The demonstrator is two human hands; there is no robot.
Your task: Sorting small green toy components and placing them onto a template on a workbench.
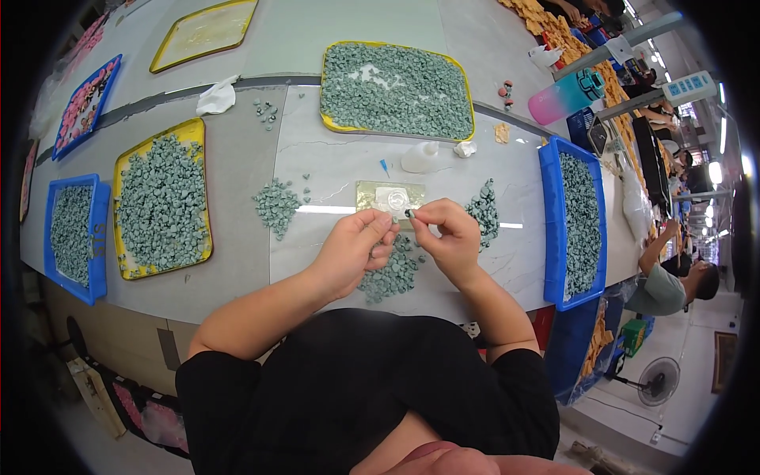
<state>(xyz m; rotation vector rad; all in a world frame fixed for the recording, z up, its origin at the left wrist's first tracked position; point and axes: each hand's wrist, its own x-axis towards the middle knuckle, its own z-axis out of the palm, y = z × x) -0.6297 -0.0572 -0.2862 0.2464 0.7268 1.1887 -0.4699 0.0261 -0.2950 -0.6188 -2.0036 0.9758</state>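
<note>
My right hand (453, 237) pinches a small dark green piece (409, 214) between thumb and forefinger. Close beside it, my left hand (360, 249) has thumb and forefinger pressed together; whatever is in that pinch is too small to make out. Both hands meet over the near edge of a yellowish flat pad (367, 193) bearing a small clear round dish (396, 199). A heap of grey-green pieces (392, 277) lies under my hands. Another heap (277, 207) is to the left, and a darker heap (484, 215) sits beside my right hand.
Beyond the pad are a white squeeze bottle (420, 157) and a blue dispensing tip (385, 166). Yellow trays (323, 119) (207, 237) and blue bins (101, 237) (552, 229) hold many green pieces. A pink-and-teal drinking bottle (558, 99) stands far right, near a metal post.
</note>
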